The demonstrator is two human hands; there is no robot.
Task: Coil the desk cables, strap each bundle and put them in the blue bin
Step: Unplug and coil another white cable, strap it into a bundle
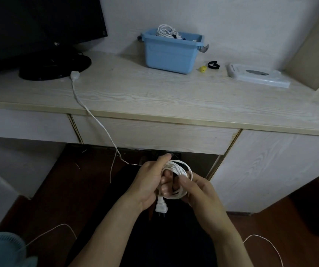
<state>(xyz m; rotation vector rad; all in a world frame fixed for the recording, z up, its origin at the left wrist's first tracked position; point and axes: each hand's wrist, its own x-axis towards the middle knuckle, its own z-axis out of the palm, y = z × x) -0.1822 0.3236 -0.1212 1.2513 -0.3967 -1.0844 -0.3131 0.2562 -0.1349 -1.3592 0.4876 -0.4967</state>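
My left hand (pixel 151 182) grips a coil of white cable (pixel 179 166) below the desk edge, fingers curled through the loops. Its two-pin plug (pixel 161 207) hangs beneath the hand. My right hand (pixel 197 187) pinches the coil's right side. The free length of cable (pixel 97 120) runs up over the desk edge to a white connector (pixel 75 75) lying by the monitor base. The blue bin (pixel 171 53) stands at the back of the desk with a strapped white bundle (pixel 167 31) inside. A black strap (pixel 213 65) lies curled to the right of the bin.
A black monitor (pixel 39 26) and its round base (pixel 55 66) fill the desk's left. A small yellow object (pixel 202 69) and a white flat pack (pixel 257 75) lie right of the bin. Thin white wires (pixel 260 237) loop over the floor. A teal object (pixel 2 249) sits bottom left.
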